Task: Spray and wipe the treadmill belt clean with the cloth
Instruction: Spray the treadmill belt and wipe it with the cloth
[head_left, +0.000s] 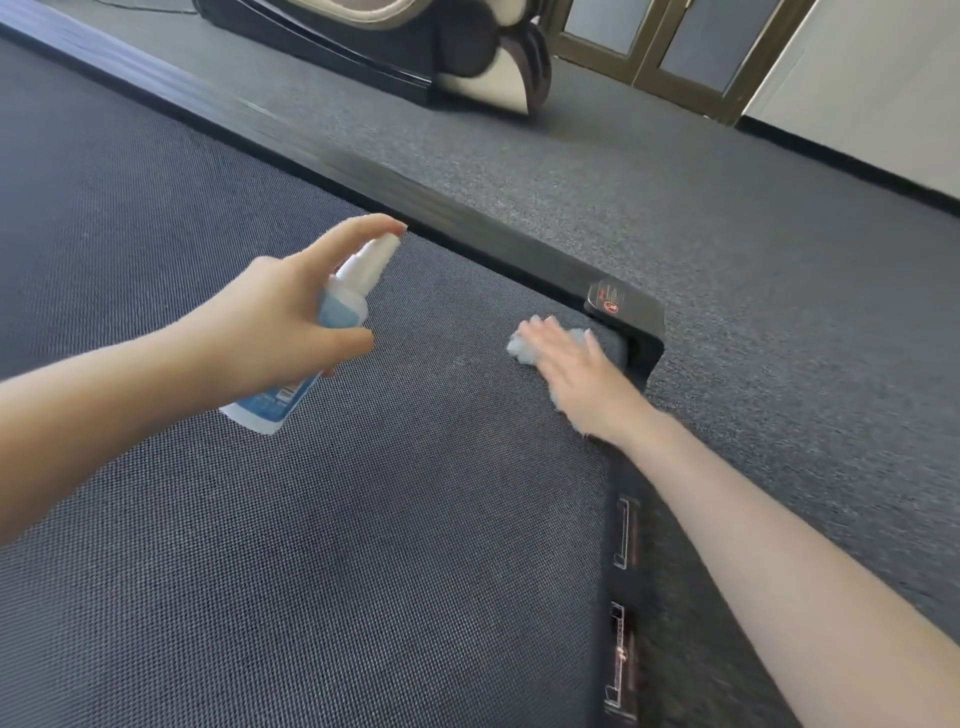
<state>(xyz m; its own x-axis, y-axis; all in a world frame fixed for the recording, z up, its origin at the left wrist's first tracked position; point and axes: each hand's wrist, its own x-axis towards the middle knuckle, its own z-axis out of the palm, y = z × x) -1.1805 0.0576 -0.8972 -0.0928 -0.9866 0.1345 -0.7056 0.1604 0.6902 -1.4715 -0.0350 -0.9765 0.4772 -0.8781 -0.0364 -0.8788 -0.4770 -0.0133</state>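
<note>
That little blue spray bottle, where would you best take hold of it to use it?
Grip the spray bottle round its slim blue body, from its side, as the left hand grips it now, with the forefinger resting on the white pump top. The body is a narrow cylinder, easy to close round, and the top probably needs a press from above.

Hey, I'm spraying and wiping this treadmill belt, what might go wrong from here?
1. The spray bottle in your left hand looks aimed toward the side rail, so mist may miss the belt and land on the rail or carpet.
2. Your right hand presses the cloth right beside the gap at the end cap; a loose edge could catch there.
</note>
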